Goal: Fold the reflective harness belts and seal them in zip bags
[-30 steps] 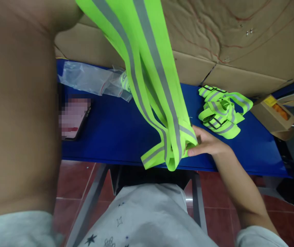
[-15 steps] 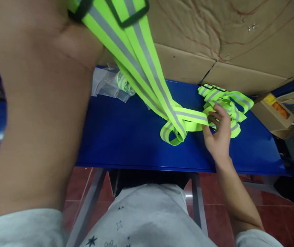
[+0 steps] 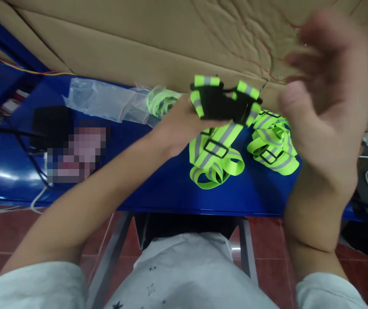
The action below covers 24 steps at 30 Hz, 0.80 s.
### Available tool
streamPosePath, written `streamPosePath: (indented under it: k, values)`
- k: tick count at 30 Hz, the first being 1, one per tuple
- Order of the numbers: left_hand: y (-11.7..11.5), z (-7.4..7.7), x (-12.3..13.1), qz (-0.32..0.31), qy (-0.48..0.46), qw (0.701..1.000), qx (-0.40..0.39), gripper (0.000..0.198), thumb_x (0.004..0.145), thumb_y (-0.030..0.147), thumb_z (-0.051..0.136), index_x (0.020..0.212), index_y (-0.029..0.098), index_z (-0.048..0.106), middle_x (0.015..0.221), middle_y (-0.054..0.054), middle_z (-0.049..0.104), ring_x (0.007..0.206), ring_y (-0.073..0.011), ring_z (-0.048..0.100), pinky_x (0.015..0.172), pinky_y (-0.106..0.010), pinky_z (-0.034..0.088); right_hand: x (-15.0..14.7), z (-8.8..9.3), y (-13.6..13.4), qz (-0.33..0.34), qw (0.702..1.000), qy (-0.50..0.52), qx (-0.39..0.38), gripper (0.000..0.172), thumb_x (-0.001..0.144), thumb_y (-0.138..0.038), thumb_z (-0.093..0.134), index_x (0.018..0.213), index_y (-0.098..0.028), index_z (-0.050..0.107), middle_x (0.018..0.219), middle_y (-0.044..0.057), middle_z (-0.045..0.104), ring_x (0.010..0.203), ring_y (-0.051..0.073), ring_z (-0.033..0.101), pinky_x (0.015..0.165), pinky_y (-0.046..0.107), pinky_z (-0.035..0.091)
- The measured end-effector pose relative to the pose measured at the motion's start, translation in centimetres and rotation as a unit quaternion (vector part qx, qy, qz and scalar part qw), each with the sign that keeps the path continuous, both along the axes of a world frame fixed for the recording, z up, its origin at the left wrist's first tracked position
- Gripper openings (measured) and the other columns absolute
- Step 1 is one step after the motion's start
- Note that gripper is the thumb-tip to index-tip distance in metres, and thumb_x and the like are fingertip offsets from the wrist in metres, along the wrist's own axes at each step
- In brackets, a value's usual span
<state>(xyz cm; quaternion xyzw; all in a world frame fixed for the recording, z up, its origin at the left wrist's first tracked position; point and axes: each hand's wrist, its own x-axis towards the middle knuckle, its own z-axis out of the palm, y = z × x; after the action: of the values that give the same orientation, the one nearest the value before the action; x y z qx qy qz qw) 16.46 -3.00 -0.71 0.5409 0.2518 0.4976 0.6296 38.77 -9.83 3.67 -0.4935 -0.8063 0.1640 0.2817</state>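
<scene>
My left hand (image 3: pixel 180 124) is closed on a neon-yellow reflective strap harness (image 3: pixel 220 137), gripping it beside its black centre piece (image 3: pixel 220 105). Short yellow loops ring that black piece, and the grey-striped straps with black slide buckles hang below it, coiling on the blue table. Its fingers are partly hidden behind the black piece. Raised on the right, my right hand (image 3: pixel 328 98) is blurred, its fingers loosely curved and apart from the thumb, with nothing visible in it. Behind and below it lies a second bundle of the same reflective straps (image 3: pixel 272 146).
Clear plastic bags (image 3: pixel 96 98) and a bagged strap roll (image 3: pixel 162 102) lie along the back of the blue table (image 3: pixel 158 189). A black box (image 3: pixel 50 124) with cables and a pixelated pink item (image 3: pixel 85 148) are at left. Cardboard (image 3: pixel 122 43) lines the back.
My left hand has come down from high on the left to the table's middle with the harness. My right hand has let go of the straps and risen toward the upper right.
</scene>
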Motion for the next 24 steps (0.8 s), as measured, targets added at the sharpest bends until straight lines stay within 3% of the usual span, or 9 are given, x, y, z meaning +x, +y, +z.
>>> streamPosePath:
  k: [4, 6, 9, 13, 16, 20, 24]
  values:
    - [-1.2, -3.9, -0.7, -0.016, 0.069, 0.997, -0.003, 0.043, 0.062, 0.031, 0.099, 0.096, 0.016, 0.078, 0.098, -0.004, 0.079, 0.106, -0.0280, 0.074, 0.100, -0.042, 0.058, -1.7, -0.2, 2.5, 0.056, 0.997, -0.011, -0.060, 0.060, 0.083, -0.057, 0.080, 0.135, -0.030, 0.068, 0.123, 0.005, 0.075, 0.120, 0.033, 0.067, 0.095, 0.045, 0.059]
    - [-1.5, -5.1, -1.0, -0.017, 0.088, 0.996, -0.021, 0.044, 0.060, 0.032, 0.100, 0.095, 0.015, 0.078, 0.096, -0.005, 0.079, 0.098, -0.0262, 0.074, 0.092, -0.039, 0.059, -2.3, -0.4, 3.7, 0.089, 0.991, -0.022, -0.095, 0.054, 0.083, -0.056, 0.080, 0.128, -0.028, 0.071, 0.118, 0.004, 0.077, 0.110, 0.029, 0.070, 0.093, 0.042, 0.058]
    - [-2.0, -6.0, -1.0, -0.019, 0.039, 0.994, -0.097, 0.052, 0.058, 0.032, 0.101, 0.102, 0.017, 0.079, 0.102, -0.005, 0.080, 0.100, -0.0247, 0.073, 0.094, -0.038, 0.059, -2.6, -0.4, 5.1, 0.127, 0.983, -0.019, -0.130, 0.050, 0.081, -0.056, 0.083, 0.120, -0.025, 0.074, 0.114, 0.003, 0.078, 0.100, 0.025, 0.071, 0.092, 0.039, 0.056]
    - [-2.8, -5.8, -0.6, -0.037, -0.039, 0.983, -0.175, 0.060, 0.057, 0.027, 0.102, 0.112, 0.021, 0.078, 0.111, -0.004, 0.080, 0.109, -0.0245, 0.073, 0.104, -0.040, 0.057, -2.8, -0.4, 6.0, 0.131, 0.977, 0.036, -0.163, 0.047, 0.080, -0.052, 0.086, 0.115, -0.025, 0.074, 0.112, 0.002, 0.078, 0.101, 0.024, 0.071, 0.091, 0.037, 0.057]
    - [-3.4, -4.8, -0.9, -0.054, -0.063, 0.976, -0.200, 0.060, 0.058, 0.022, 0.101, 0.113, 0.022, 0.077, 0.111, -0.002, 0.079, 0.109, -0.0245, 0.074, 0.100, -0.038, 0.059, -3.0, -0.3, 6.0, 0.113, 0.976, 0.064, -0.172, 0.040, 0.080, -0.049, 0.086, 0.112, -0.029, 0.076, 0.111, 0.000, 0.078, 0.101, 0.026, 0.072, 0.087, 0.039, 0.059]
    - [-3.7, -3.8, -1.8, -0.170, -0.118, 0.945, -0.252, 0.061, 0.061, 0.025, 0.099, 0.117, 0.024, 0.076, 0.114, -0.005, 0.080, 0.108, -0.0305, 0.077, 0.097, -0.043, 0.061, -3.4, 0.9, 5.3, 0.069, 0.979, 0.113, -0.152, 0.033, 0.078, -0.045, 0.089, 0.104, -0.029, 0.076, 0.105, 0.000, 0.078, 0.098, 0.026, 0.072, 0.087, 0.042, 0.060]
    - [-3.9, -3.9, -1.9, -0.265, -0.112, 0.919, -0.270, 0.047, 0.074, 0.028, 0.092, 0.119, 0.018, 0.078, 0.123, -0.012, 0.079, 0.119, -0.0349, 0.074, 0.109, -0.048, 0.058, -3.7, 2.2, 3.9, 0.039, 0.993, 0.099, -0.045, 0.024, 0.084, -0.039, 0.085, 0.104, -0.036, 0.072, 0.111, -0.001, 0.075, 0.109, 0.027, 0.070, 0.101, 0.044, 0.057]
